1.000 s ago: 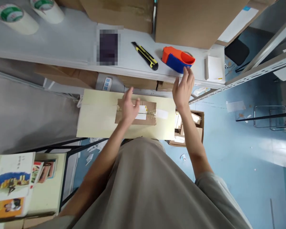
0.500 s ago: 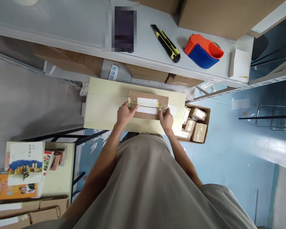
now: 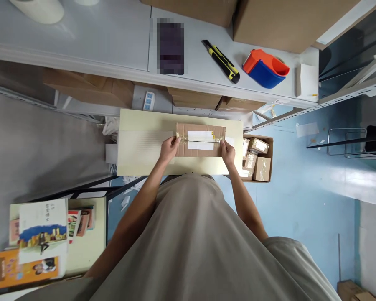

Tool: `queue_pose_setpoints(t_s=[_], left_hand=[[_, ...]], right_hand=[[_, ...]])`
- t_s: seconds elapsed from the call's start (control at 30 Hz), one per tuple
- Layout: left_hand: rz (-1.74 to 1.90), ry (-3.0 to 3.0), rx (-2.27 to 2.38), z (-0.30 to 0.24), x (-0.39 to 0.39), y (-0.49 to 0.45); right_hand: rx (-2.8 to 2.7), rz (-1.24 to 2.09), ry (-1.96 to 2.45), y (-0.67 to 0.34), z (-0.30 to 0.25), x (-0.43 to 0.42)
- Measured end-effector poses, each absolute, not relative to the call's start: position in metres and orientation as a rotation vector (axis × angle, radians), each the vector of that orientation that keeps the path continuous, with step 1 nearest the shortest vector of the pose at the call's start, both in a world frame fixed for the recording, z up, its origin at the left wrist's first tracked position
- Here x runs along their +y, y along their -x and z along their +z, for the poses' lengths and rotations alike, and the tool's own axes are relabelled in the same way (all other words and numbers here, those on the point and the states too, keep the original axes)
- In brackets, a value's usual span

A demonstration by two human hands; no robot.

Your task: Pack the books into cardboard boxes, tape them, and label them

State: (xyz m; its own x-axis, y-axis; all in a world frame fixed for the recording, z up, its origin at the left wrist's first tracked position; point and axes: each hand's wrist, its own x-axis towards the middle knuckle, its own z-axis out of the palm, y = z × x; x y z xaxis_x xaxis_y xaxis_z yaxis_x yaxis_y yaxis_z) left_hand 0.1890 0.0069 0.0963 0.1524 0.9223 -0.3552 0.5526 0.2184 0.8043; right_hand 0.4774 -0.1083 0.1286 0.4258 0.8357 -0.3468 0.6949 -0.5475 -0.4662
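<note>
A flat cardboard box [image 3: 200, 153] with white labels and clear tape lies between my hands, over the pale yellow tabletop [image 3: 141, 159]. My left hand [image 3: 169, 149] pinches its left end, thumb on top. At the opposite end, my right hand [image 3: 227, 152] grips the taped edge in the same way. A dark seam runs across the box between the two label halves. Whether the box rests on the tabletop or is slightly raised, I cannot tell.
On the grey shelf [image 3: 119, 54] ahead lie a yellow-black utility knife [image 3: 222, 62] and an orange-blue tape dispenser [image 3: 265, 69]. An open carton [image 3: 271, 161] of small taped boxes stands at the right. Books [image 3: 44, 234] lie on a side table at lower left.
Both hands have slid outward to the box's ends; the thumbs have left the labels for the end edges. The box sits slightly farther right in view. The camera view has shifted a little.
</note>
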Motion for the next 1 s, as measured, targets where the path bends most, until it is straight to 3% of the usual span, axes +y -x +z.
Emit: queue_pose_setpoints(t_s=[0.27, 0.47, 1.0], left_hand=[[0.555, -1.465, 1.277, 0.092, 0.003, -0.146], [0.683, -1.661, 1.255, 0.095, 0.023, -0.128], [0.547, -1.192, 1.678, 0.037, -0.041, -0.102]], right_hand=[[-1.071, 0.749, 1.954, -0.47, 0.133, -0.126], [-1.088, 0.672, 1.866, -0.467, 0.133, -0.115], [-0.824, 0.969, 1.879, -0.424, 0.035, -0.174]])
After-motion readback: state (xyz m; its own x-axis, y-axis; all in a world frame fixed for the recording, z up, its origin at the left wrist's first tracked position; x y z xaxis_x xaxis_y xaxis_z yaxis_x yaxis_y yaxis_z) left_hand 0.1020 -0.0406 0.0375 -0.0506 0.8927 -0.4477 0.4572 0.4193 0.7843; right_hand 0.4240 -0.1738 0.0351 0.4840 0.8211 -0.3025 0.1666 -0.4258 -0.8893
